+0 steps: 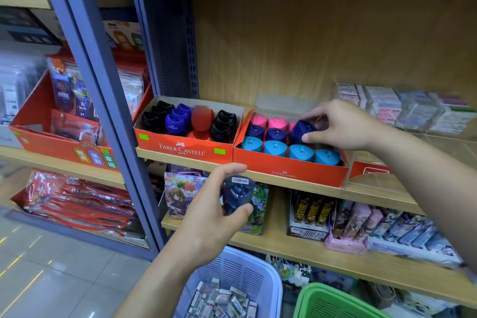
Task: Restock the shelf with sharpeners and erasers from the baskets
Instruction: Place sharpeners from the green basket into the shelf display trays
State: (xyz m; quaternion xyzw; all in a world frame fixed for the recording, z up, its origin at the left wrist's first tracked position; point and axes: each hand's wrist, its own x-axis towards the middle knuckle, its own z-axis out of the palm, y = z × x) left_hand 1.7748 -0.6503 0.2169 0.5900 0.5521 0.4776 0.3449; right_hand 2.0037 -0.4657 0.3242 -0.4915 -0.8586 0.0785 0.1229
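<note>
Red box (pixel 289 171) of pink, navy, blue sharpeners (pixel 275 148)

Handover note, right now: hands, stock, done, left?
Right hand pinches a dark blue triangular plastic sharpener at the middle row of the right red cardboard display box, not yet seated.
Left hand grips a second dark blue sharpener with barcode label above the lavender plastic basket.
Done: box's light blue front row holds four.
Left: seat both; small wrapped erasers lie in the lavender basket; green plastic basket's contents unseen.
</note>
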